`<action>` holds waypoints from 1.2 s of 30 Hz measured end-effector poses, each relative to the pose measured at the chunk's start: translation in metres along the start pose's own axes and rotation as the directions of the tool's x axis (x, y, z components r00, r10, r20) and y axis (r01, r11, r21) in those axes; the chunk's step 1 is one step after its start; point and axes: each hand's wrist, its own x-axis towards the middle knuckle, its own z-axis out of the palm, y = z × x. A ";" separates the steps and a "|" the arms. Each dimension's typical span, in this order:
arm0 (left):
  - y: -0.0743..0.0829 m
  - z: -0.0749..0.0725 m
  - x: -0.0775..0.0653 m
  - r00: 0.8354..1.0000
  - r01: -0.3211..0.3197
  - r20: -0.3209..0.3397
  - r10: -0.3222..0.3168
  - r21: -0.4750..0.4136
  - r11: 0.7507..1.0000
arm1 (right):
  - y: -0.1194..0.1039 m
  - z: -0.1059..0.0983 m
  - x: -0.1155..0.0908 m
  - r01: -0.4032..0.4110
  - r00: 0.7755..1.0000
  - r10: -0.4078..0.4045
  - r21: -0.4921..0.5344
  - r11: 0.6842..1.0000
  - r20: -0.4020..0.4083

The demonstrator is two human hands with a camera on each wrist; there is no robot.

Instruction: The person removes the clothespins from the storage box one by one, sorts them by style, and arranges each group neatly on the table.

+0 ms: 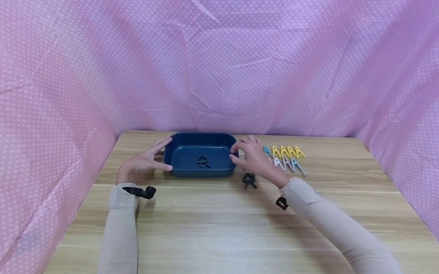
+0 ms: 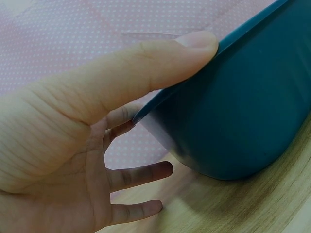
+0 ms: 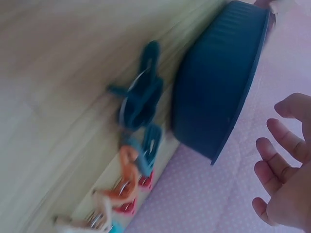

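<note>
A dark blue plastic basin (image 1: 197, 174) sits toward the back of the table, with a dark spring clip (image 1: 203, 161) lying inside. My left hand (image 1: 147, 159) is at its left end, fingers spread and fairly straight. In the left wrist view, the thumb (image 2: 165, 63) lies along the rim, while the two lower fingers stand off the wall. At the right end, my right hand (image 1: 254, 157) hovers by the rim with fingers loosely bent and nothing held. A second dark clip (image 1: 249, 181) lies on the table beneath the right hand, beside the basin.
Right of the basin, small clothespins stand in two rows: several yellow clothespins (image 1: 285, 151) behind, with a white clothespin (image 1: 278, 163) and a light blue clothespin (image 1: 298, 166) in front. A pink dotted curtain (image 1: 225, 68) hangs behind the wooden table (image 1: 203, 239).
</note>
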 end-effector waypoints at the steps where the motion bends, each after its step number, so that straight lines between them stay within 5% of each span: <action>1: -0.001 0.000 0.000 1.000 -0.004 -0.003 0.004 -0.003 1.000 | -0.003 0.002 0.004 -0.004 1.000 0.004 0.003 1.000 0.014; 17: -0.005 -0.004 0.001 1.000 -0.019 0.004 0.019 -0.003 1.000 | -0.018 0.042 0.039 0.032 0.970 -0.028 -0.013 0.999 0.243; 26: -0.004 -0.004 0.004 0.999 -0.038 0.015 0.039 -0.025 0.999 | -0.022 0.053 0.055 -0.045 0.935 0.043 -0.001 0.999 0.353; 36: -0.005 -0.005 0.005 1.000 -0.014 0.021 0.014 -0.018 1.000 | -0.017 0.066 0.064 -0.078 0.919 0.091 -0.051 0.996 0.383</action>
